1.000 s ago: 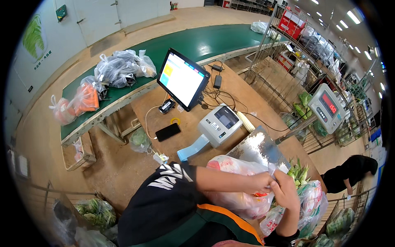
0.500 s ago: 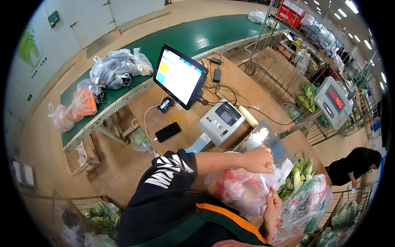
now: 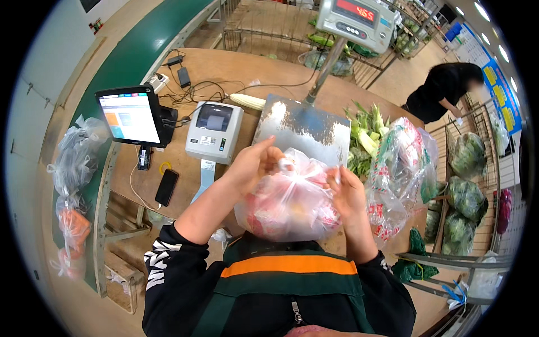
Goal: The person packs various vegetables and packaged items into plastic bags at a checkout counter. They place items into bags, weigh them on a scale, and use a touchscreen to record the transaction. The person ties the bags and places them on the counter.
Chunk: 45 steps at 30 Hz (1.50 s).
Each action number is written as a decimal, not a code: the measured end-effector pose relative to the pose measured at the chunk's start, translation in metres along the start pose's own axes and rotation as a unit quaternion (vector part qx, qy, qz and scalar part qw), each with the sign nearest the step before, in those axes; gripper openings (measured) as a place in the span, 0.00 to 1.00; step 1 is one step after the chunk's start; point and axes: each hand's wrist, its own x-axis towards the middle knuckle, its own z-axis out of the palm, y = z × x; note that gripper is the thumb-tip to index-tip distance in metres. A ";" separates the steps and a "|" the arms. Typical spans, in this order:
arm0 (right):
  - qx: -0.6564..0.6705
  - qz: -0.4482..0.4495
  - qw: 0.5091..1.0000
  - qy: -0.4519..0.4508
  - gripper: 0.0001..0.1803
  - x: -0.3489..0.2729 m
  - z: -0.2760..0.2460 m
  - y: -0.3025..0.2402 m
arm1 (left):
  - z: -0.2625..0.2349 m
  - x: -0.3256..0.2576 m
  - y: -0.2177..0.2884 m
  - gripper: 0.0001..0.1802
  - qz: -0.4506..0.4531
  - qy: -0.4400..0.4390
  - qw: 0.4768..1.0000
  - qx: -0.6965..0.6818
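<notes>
A clear plastic bag (image 3: 292, 208) with red and white contents sits right in front of me, partly over the near edge of the scale's metal plate (image 3: 306, 132). Its top is gathered into a knot. My left hand (image 3: 255, 165) pinches the bag's top on the left of the knot, fingers a little blurred. On the other side my right hand (image 3: 347, 194) grips the opposite end of the bag's top between thumb and fingers. What exactly is inside cannot be made out through the cloudy plastic.
Left of the plate stand a label printer (image 3: 214, 132), a corn cob (image 3: 247, 101), a touchscreen (image 3: 129, 118) and a phone (image 3: 167, 188). Leafy greens (image 3: 368, 137) and a printed plastic bag (image 3: 398, 168) lie right. The scale display (image 3: 356, 22) rises behind. A person (image 3: 446, 90) stands beyond.
My view has turned right. My hands have moved apart to either side of the bag's top, which now shows a knot, and the bag faces me squarely.
</notes>
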 end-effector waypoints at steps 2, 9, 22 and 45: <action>-0.056 -0.019 0.998 0.006 0.19 0.002 0.031 0.021 | 0.043 -0.018 0.006 0.35 -0.036 -0.020 0.999 0.004; -0.200 -0.009 0.978 -0.064 0.20 0.019 0.010 0.018 | 0.036 -0.019 0.008 0.25 -0.001 0.090 0.994 0.057; -0.552 -0.316 0.772 -0.004 0.11 0.004 0.045 0.037 | 0.056 0.003 0.007 0.16 0.109 0.083 0.917 0.375; -0.631 -0.193 0.717 -0.227 0.16 -0.004 -0.004 -0.007 | 0.048 -0.028 0.013 0.09 0.131 0.242 0.726 0.630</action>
